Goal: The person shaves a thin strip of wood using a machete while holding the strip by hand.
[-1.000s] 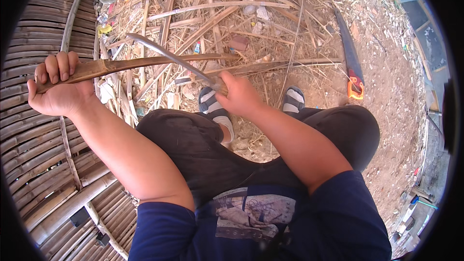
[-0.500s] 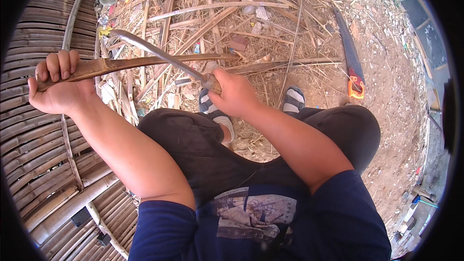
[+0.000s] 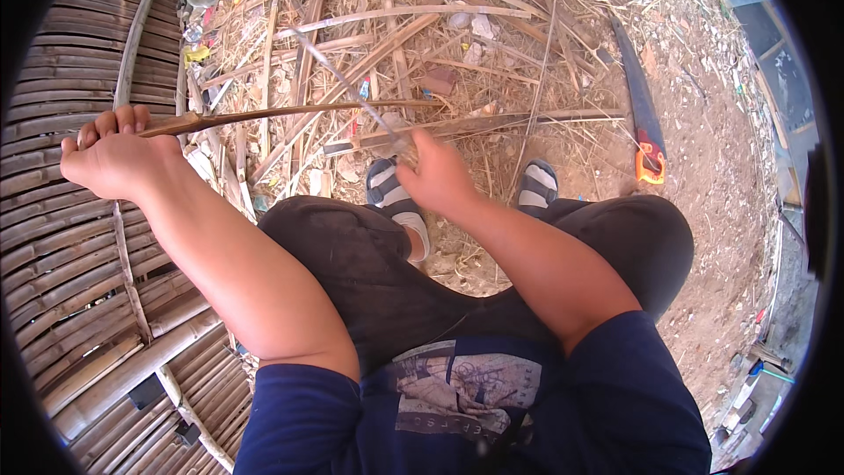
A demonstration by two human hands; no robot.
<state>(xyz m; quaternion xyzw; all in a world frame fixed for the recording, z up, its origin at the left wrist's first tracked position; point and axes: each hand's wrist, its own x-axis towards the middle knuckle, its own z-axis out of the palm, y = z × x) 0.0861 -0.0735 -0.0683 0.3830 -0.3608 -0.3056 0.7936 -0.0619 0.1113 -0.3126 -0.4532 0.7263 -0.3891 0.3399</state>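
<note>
My left hand (image 3: 127, 154) is closed around the thick end of a split bamboo strip (image 3: 237, 115), which reaches rightward and thins toward its far tip. In my right hand (image 3: 440, 174) is the short handle of a long-bladed knife (image 3: 343, 76). Its narrow blade points up and to the left, crossing over the strip in this view; whether the two touch I cannot tell. The blade is slightly blurred.
Several bamboo strips (image 3: 413, 14) lie crisscrossed on straw and litter ahead. A handsaw (image 3: 635, 79) with an orange and red handle rests on the dirt to the right. A bamboo slat wall (image 3: 66, 237) stands left. My sandalled feet (image 3: 391, 189) are below the knife.
The bamboo strip has turned in my left hand and now shows a narrower edge. The knife has swung, its tip moving right and upward so the blade stands steeper.
</note>
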